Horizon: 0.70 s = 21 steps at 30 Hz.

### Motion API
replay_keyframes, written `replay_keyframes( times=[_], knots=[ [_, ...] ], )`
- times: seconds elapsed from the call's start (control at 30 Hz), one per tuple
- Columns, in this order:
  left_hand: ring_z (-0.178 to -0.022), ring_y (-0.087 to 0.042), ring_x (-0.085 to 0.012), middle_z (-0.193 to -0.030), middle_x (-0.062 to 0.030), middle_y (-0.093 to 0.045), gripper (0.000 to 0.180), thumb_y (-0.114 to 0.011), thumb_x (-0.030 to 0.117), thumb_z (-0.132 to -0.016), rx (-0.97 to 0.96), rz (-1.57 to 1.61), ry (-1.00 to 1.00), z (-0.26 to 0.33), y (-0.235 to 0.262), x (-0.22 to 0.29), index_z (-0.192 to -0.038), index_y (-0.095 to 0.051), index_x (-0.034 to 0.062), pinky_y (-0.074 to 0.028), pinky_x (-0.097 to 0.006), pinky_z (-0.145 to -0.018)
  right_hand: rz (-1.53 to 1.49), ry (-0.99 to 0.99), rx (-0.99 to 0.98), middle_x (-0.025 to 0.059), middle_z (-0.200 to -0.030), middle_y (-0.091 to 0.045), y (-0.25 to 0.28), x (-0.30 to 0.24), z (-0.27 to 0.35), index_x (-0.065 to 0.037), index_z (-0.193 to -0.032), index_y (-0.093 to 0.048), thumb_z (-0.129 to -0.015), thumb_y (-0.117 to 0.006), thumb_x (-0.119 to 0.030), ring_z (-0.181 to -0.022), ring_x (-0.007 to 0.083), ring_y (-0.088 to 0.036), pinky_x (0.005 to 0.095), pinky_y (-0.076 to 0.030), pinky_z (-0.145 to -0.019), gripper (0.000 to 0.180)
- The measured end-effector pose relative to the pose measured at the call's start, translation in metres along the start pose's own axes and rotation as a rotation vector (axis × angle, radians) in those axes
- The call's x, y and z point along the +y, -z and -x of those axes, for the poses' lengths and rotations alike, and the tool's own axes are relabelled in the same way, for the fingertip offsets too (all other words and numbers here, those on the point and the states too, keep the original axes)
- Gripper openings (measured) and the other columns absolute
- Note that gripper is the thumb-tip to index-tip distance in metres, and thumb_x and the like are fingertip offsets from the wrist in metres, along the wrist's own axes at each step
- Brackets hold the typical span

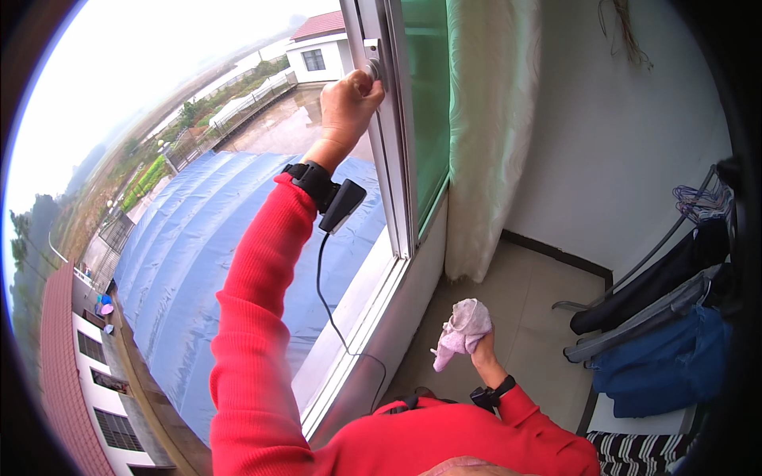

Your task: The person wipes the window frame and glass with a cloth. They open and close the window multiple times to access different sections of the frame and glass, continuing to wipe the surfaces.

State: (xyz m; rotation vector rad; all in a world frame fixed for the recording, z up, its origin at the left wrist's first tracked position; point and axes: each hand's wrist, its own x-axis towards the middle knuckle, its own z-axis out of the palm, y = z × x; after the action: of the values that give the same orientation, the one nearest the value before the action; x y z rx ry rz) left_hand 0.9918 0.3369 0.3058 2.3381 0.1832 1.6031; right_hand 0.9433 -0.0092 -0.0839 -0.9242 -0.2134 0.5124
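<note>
We stood at an open window (238, 238) overlooking a blue curved roof (182, 262) and red-roofed buildings (67, 373), with a tiled floor (540, 317) and a white wall (627, 135) inside the room.

Left hand (348, 103): raised at full arm's reach, red sleeve (254, 317) extended, a black wrist device (329, 194) with a hanging cable strapped below it. Its fingers (367, 86) were closed around the metal handle (373, 70) on the window frame (393, 159).

Right hand (480, 345): held low near the body, above the floor, just inside the sill. Its fingers were closed on a crumpled pink cloth (464, 329); the cloth hid most of them. A black band (496, 393) sat on that wrist.

Right of the frame we noted the green-tinted glass pane (425, 95), then a pale curtain (488, 135) hanging to the floor. Further right stood a rack with dark and blue clothes (659, 349) and wire hangers (698, 198), well apart from both hands.
</note>
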Motion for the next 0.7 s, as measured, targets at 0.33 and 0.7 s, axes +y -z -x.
replay_keyframes(
  times=[0.33, 0.7],
  knots=[
    [-0.07, -0.071, -0.0252, -0.071, -0.0081, -0.071, 0.033, -0.059, 0.037, -0.091, -0.121, -0.04, 0.115, 0.007, 0.017, 0.004, -0.087, -0.072, 0.0072, -0.053, -0.037, -0.068, 0.097, 0.058, 0.061, 0.0073, -0.113, -0.065, 0.003, -0.007, 0.0, -0.002, -0.122, -0.057, -0.101, -0.041, -0.024, -0.1, 0.0195, -0.065, 0.0363, -0.055, -0.088, 0.035],
    [-0.059, -0.067, -0.0233, -0.061, -0.0059, -0.067, 0.037, -0.053, 0.036, -0.091, -0.203, -0.009, -0.044, 0.013, -0.026, -0.001, -0.075, -0.07, 0.0072, -0.053, -0.034, -0.062, 0.014, -0.063, -0.086, 0.0057, -0.115, -0.064, 0.007, 0.01, -0.002, -0.001, -0.12, -0.059, -0.102, -0.043, -0.02, -0.105, 0.0162, -0.063, 0.0339, -0.051, -0.093, 0.031]
  ],
)
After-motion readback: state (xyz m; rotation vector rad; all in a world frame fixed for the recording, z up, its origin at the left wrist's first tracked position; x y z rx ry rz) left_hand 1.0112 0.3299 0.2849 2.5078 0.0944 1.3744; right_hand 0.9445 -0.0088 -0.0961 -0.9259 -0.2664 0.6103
